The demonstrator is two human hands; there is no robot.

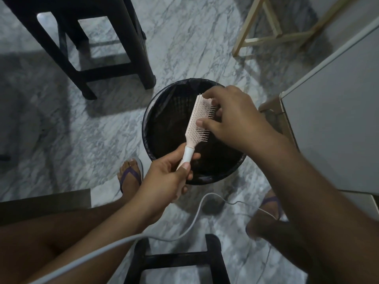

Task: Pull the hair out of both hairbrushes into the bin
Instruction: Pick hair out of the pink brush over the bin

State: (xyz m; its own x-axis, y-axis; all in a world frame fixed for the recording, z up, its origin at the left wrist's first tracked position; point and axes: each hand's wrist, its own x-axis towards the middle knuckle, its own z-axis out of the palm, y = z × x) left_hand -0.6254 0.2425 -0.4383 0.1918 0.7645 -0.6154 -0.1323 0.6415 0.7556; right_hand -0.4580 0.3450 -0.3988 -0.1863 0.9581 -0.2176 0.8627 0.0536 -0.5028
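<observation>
Over the bin [151,111], left hand [164,179] grips hairbrush [194,119]; right hand [233,117] pinches bristles

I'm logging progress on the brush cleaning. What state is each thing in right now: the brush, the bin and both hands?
hairbrush: held tilted over the bin, bristles facing right; too fine to tell whether hair is in it.
bin: upright, open, lined with a black bag.
left hand: grips the brush handle.
right hand: fingertips and thumb pinch at the bristles.
</observation>
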